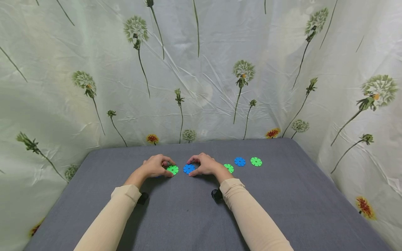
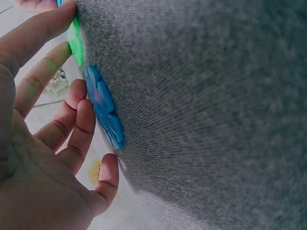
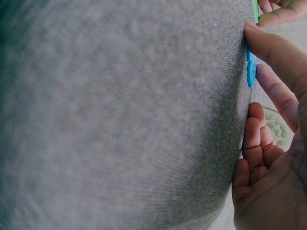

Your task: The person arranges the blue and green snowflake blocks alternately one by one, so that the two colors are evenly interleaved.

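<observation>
My left hand [image 1: 154, 166] grips a green notched plastic disc [image 1: 172, 169] by its edges, thumb on the near side and index finger on the far side. Under that palm lies a blue notched disc [image 2: 103, 105], mostly hidden in the head view; the other fingers curl beside it in the left wrist view. A short gap to the right, my right hand [image 1: 206, 165] holds another blue notched disc [image 1: 189, 169] between thumb and index finger. Its remaining fingers are bent in toward the palm in the right wrist view. Both held discs lie flat, close over the cloth.
Right of my right wrist is a green disc [image 1: 229, 168], partly covered by it. Farther right lie a blue disc [image 1: 240, 161] and a green disc [image 1: 256, 161]. A grey cloth [image 1: 188, 223] covers the table, and a flower-printed curtain [image 1: 207, 80] hangs behind it.
</observation>
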Demonstrator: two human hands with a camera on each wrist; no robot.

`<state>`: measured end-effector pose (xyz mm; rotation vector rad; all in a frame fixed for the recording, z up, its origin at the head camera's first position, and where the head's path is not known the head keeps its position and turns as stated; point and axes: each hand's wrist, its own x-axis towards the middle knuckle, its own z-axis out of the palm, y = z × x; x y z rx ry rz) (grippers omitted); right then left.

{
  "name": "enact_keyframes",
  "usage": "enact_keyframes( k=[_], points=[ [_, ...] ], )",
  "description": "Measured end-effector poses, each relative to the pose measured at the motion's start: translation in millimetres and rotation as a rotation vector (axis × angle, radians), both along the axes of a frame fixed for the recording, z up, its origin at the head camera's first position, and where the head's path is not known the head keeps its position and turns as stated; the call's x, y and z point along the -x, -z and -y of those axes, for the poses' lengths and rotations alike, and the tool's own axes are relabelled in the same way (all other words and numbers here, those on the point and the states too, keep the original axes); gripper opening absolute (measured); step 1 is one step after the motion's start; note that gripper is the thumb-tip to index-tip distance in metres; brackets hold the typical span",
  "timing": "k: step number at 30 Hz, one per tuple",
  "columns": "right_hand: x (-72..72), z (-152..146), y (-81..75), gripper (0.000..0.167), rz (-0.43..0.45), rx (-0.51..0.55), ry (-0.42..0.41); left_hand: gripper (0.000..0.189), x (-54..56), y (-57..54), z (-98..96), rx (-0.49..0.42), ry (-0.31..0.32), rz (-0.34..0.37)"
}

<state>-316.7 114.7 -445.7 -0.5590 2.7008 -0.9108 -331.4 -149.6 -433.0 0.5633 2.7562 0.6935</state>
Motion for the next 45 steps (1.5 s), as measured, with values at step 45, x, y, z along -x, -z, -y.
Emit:
enact_keyframes(
  k=[45],
  points=[
    [-24.6, -88.3, -44.4, 0.05, -0.02, -0.205, -0.021, 0.05, 6.9, -6.1, -29.6, 0.045, 0.071, -0.019]
  ],
)
